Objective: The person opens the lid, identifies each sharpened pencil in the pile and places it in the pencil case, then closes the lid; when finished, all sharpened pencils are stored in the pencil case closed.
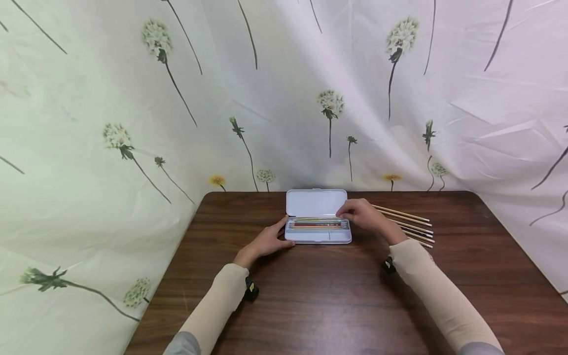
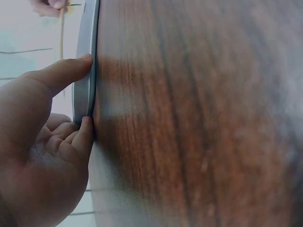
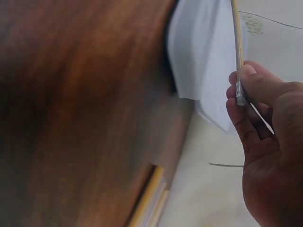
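A white pencil case [image 1: 308, 237] lies with its lid [image 1: 316, 202] raised at the back. Several pencils [image 1: 317, 227] lie side by side in its long compartment. At the case's left end my left hand [image 1: 266, 241] holds it, the thumb [image 2: 71, 71] against the front wall and the other fingers about the end. Over the right end of the case, my right hand [image 1: 361, 215] pinches a pencil [image 3: 238, 42] between thumb and fingers, near its silver ferrule and eraser. The pencil's far end is out of the right wrist view.
More loose pencils [image 1: 410, 231] lie fanned out on the brown wooden table [image 1: 319, 296], right of the case and partly behind my right arm. A white cloth [image 1: 284, 123] with printed dandelions hangs at the table's back edge.
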`<control>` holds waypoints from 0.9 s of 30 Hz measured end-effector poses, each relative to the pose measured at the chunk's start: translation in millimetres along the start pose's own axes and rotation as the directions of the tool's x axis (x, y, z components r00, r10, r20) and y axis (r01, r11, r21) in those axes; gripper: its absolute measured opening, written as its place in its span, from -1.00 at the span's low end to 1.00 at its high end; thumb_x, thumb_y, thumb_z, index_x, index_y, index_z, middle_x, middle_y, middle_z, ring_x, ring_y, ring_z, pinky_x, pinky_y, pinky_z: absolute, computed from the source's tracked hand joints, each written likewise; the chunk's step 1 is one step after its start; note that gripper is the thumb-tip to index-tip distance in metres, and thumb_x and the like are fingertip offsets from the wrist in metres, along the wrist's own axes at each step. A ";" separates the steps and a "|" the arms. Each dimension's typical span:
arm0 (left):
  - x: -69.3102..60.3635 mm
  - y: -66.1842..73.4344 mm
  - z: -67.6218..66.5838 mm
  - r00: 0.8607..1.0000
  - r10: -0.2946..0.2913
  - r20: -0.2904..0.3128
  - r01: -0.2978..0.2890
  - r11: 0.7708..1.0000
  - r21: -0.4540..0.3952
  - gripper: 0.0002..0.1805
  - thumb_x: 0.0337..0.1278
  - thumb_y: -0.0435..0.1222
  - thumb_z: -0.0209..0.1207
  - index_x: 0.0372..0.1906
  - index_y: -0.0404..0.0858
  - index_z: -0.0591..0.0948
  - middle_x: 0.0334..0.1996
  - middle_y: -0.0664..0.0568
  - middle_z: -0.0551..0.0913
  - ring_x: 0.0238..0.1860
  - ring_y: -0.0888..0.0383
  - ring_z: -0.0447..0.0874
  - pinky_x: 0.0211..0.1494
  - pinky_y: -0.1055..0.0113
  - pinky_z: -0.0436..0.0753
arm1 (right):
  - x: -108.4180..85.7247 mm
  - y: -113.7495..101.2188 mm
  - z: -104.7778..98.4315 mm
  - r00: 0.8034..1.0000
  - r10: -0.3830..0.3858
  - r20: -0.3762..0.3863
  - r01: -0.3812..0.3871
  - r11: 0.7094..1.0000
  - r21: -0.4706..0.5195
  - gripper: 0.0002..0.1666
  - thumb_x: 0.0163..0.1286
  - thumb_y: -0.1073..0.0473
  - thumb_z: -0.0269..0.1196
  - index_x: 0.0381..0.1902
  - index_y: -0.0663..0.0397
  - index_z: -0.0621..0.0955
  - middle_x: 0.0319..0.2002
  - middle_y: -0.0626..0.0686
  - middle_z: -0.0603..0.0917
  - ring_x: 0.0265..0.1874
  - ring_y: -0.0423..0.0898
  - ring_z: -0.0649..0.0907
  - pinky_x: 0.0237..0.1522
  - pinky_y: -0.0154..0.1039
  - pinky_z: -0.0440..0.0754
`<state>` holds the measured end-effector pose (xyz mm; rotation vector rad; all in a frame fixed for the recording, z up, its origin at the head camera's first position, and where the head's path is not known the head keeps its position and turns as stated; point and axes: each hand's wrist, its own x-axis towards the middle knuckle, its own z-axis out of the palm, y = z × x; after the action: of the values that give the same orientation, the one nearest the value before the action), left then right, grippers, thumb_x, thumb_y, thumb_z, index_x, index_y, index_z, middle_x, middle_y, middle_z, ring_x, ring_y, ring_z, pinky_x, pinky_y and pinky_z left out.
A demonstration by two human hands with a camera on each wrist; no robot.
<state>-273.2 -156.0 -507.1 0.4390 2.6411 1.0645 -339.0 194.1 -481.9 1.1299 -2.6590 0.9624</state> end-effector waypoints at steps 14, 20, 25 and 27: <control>0.5 -0.1 0.4 1.000 0.013 -0.006 -0.013 1.000 0.020 0.06 0.41 -0.04 0.38 0.76 -0.15 -0.01 0.71 -0.13 0.14 0.67 -0.08 0.23 0.65 -0.06 0.35 | -3.8 4.0 17.7 0.998 -0.050 0.039 0.054 0.990 -0.132 -0.82 0.34 0.42 0.46 -0.23 0.04 0.85 -0.22 -0.02 0.81 -0.16 -0.07 0.75 -0.06 -0.03 0.73; 0.9 -0.8 -1.1 1.000 0.001 -0.002 -0.001 1.000 0.011 0.06 0.42 -0.04 0.37 0.77 -0.10 -0.02 0.73 -0.09 0.09 0.69 -0.06 0.19 0.67 -0.03 0.31 | -2.5 1.3 19.9 0.998 -0.033 0.053 0.043 0.980 -0.193 -0.83 0.36 0.38 0.46 -0.23 -0.01 0.86 -0.21 -0.06 0.77 -0.16 -0.11 0.73 -0.08 -0.05 0.73; 1.3 -2.1 -0.9 1.000 0.006 0.000 -0.006 1.000 0.009 0.06 0.42 -0.04 0.37 0.76 -0.11 -0.01 0.73 -0.10 0.09 0.69 -0.06 0.18 0.68 -0.03 0.30 | -1.5 -1.5 22.0 0.998 -0.015 0.061 0.027 0.981 -0.195 -0.84 0.38 0.36 0.46 -0.22 -0.01 0.86 -0.20 -0.05 0.78 -0.16 -0.11 0.73 -0.07 -0.06 0.73; 1.3 -2.0 -0.2 1.000 0.005 0.002 -0.005 1.000 0.011 0.06 0.42 -0.04 0.37 0.77 -0.11 -0.02 0.73 -0.09 0.09 0.69 -0.06 0.18 0.68 -0.03 0.30 | -1.2 -2.4 24.0 0.997 -0.009 0.072 0.024 0.976 -0.216 -0.84 0.39 0.35 0.45 -0.21 -0.01 0.86 -0.19 -0.05 0.78 -0.15 -0.10 0.72 -0.06 -0.05 0.73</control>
<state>-274.8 -157.0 -508.5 0.4488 2.6469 1.0515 -332.9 179.6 -500.2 1.1543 -2.7221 0.6212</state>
